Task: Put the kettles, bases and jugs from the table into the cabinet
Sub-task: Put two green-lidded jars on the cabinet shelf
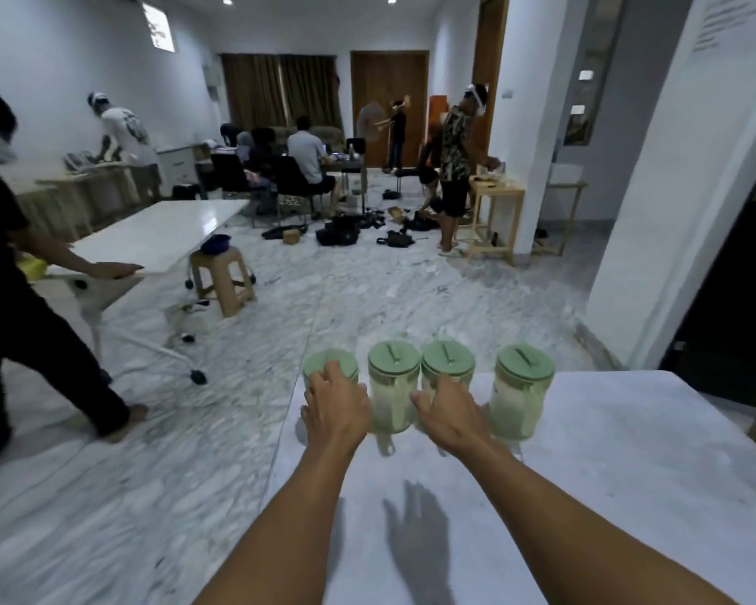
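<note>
While four green-lidded jugs (393, 386) line the worktop (585, 451) edge, I see my left hand (337, 408) over the leftmost; my right hand (448, 412) at the third. Whether either grips, I cannot tell.

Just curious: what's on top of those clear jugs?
Each jug has a pale green lid. The left hand covers much of the leftmost lid.

four clear jugs with green lids are stood upright in a row at the far edge of the white table (607, 473): first jug (326, 364), second jug (391, 393), third jug (448, 364), fourth jug (520, 393).
</note>
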A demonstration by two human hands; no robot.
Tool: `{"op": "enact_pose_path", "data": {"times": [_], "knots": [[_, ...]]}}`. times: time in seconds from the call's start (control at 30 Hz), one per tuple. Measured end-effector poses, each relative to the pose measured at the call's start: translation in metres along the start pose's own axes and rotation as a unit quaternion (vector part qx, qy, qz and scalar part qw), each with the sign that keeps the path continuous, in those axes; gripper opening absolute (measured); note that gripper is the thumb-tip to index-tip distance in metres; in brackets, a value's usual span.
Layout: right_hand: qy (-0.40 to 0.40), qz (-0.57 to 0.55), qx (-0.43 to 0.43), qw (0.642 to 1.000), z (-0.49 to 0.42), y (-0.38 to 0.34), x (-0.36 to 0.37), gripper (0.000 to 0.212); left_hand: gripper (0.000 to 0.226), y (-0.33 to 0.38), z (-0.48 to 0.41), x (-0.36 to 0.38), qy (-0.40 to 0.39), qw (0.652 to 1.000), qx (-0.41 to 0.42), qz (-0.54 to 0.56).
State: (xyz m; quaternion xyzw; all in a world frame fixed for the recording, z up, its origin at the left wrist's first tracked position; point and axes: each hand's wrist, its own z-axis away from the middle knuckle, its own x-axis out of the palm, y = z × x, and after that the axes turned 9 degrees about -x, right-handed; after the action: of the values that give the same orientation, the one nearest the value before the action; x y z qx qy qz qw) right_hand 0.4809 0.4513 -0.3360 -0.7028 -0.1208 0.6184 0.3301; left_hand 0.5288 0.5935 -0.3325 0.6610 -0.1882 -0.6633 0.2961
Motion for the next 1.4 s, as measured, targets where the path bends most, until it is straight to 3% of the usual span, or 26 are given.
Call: {"op": "enact_pose_path", "data": {"times": [0.17, 0.3, 0.4, 0.47, 0.57, 0.8, 0.93, 1.03, 1.13, 1.4], "knots": [[-0.036, -0.113, 0.082, 0.99, -0.063, 0.011, 0.057, 0.053, 0.057, -0.019, -0.048, 0.036, -0.005, 0.981, -0.168, 0.098], [-0.057, -0.128, 0.13, 0.982, -0.098, 0.02, 0.086, 0.077, 0.089, -0.028, -0.083, 0.066, -0.054, 0.948, -0.282, 0.14], [-0.059, -0.107, 0.121, 0.985, -0.114, 0.027, 0.098, 0.06, 0.082, -0.034, -0.098, 0.083, -0.059, 0.94, -0.296, 0.158], [-0.065, -0.103, 0.111, 0.986, -0.118, 0.031, 0.102, 0.046, 0.065, -0.035, -0.101, 0.088, -0.055, 0.941, -0.288, 0.171], [-0.07, -0.111, 0.109, 0.985, -0.119, 0.031, 0.102, 0.041, 0.052, -0.031, -0.102, 0.089, -0.067, 0.941, -0.256, 0.209], [-0.037, -0.173, 0.093, 0.98, -0.103, 0.0, 0.077, 0.049, 0.051, -0.015, -0.087, 0.055, -0.022, 0.93, -0.235, 0.281], [0.036, -0.252, 0.043, 0.966, -0.077, -0.027, 0.042, 0.054, 0.038, 0.007, -0.059, 0.012, 0.034, 0.929, -0.171, 0.327], [0.1, -0.331, 0.013, 0.938, -0.048, -0.041, 0.002, 0.041, 0.041, 0.026, -0.032, -0.019, 0.042, 0.924, -0.117, 0.363], [0.16, -0.384, -0.014, 0.909, -0.012, -0.042, -0.042, 0.03, 0.045, 0.05, 0.001, -0.037, 0.007, 0.915, -0.069, 0.397], [0.348, -0.355, 0.018, 0.867, 0.099, 0.02, -0.174, 0.035, 0.046, 0.164, 0.135, -0.025, -0.102, 0.901, 0.058, 0.417]]}}
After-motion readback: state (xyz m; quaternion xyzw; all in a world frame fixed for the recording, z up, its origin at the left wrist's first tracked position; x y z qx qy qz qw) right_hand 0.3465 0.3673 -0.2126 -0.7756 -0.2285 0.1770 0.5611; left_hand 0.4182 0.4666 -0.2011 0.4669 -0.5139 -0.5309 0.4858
